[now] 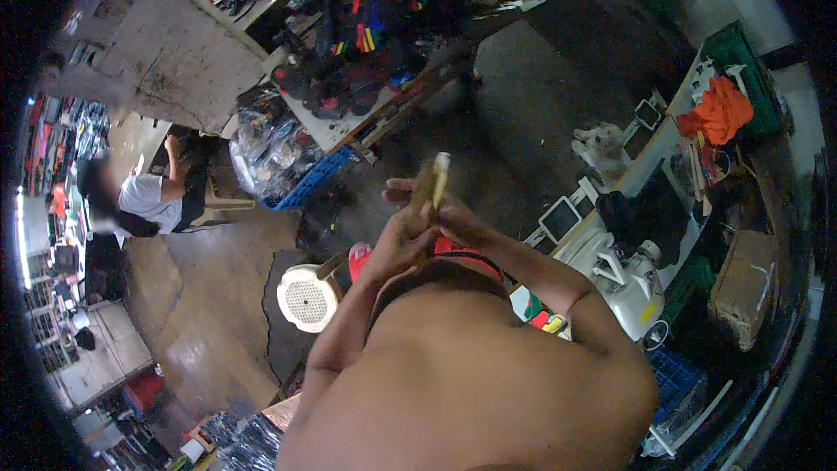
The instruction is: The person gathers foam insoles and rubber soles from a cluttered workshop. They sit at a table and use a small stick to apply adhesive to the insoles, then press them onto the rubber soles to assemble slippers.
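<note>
I see both hands together out in front of the chest: the left hand (394, 244) and the right hand (455, 220) each hold a closed grip on a tan strip (431, 185), which stands nearly upright, its pale tip poking above the fingers. Below the hands, a white round stool (307, 298) sits on the dark floor (523, 96). To the right, a white sewing machine (621, 281) rests on a worktop (656, 150), an orange cloth (720, 111) farther along it. Well off left, another person (157, 196) sits.
</note>
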The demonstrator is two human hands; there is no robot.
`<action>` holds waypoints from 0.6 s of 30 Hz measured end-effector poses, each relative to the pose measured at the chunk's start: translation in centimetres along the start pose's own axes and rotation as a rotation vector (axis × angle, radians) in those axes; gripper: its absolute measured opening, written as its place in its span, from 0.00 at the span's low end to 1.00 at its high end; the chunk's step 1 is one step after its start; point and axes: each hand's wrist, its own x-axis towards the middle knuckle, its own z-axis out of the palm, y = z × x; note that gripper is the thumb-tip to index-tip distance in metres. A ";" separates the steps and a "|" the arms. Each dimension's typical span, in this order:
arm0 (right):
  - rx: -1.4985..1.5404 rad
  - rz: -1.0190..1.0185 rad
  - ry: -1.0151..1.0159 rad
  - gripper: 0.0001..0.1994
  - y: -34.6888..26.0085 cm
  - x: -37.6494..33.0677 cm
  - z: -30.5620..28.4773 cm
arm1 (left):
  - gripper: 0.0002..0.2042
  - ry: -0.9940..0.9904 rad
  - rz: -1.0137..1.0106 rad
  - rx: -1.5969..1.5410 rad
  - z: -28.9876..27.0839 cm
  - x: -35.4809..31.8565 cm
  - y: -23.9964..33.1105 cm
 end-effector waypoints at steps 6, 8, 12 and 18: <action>0.029 0.436 0.419 0.19 -4.8 -2.3 -7.0 | 0.23 -0.402 -0.269 -0.048 3.1 10.8 0.6; -0.075 0.440 0.577 0.18 -3.9 -2.9 -10.2 | 0.23 -0.433 -0.306 -0.201 4.5 14.2 0.2; 0.004 0.201 0.745 0.20 -4.1 -2.1 -18.5 | 0.29 -0.663 -0.377 0.029 6.0 22.3 0.7; 0.487 -0.273 0.960 0.15 -16.2 3.4 -28.2 | 0.33 -0.893 -0.437 -0.036 10.3 37.6 4.8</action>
